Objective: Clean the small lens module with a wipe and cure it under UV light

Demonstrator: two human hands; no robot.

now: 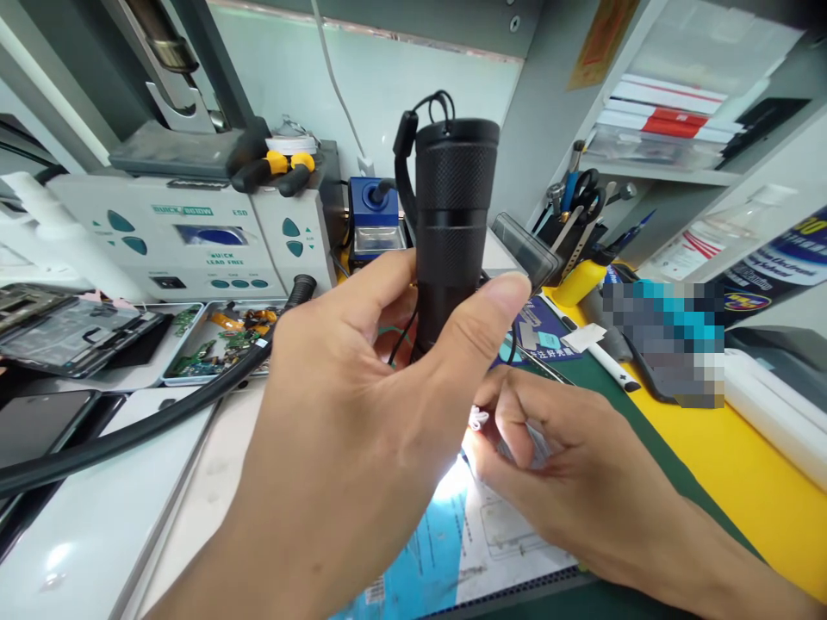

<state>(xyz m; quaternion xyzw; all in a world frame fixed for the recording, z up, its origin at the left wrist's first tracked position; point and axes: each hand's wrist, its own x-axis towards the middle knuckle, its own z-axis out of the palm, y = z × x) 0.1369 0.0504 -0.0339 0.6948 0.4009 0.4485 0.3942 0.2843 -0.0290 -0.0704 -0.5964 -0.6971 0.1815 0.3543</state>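
My left hand (362,413) is wrapped round a black flashlight (452,215), holding it pointed down with its tail cap and wrist strap uppermost. A bright patch of light falls on the work mat (452,534) just below it. My right hand (568,465) is low at the right of the flashlight, fingers pinched on a small pale, partly clear object (479,419) that I cannot make out. The flashlight's lens end is hidden behind my left hand.
A grey rework station (194,241) stands at the back left, with a black hose (129,430) running from it. Trays of circuit parts (220,340) and opened phones (71,331) lie left. A tool holder with scissors (581,207) and shelves stand at the right.
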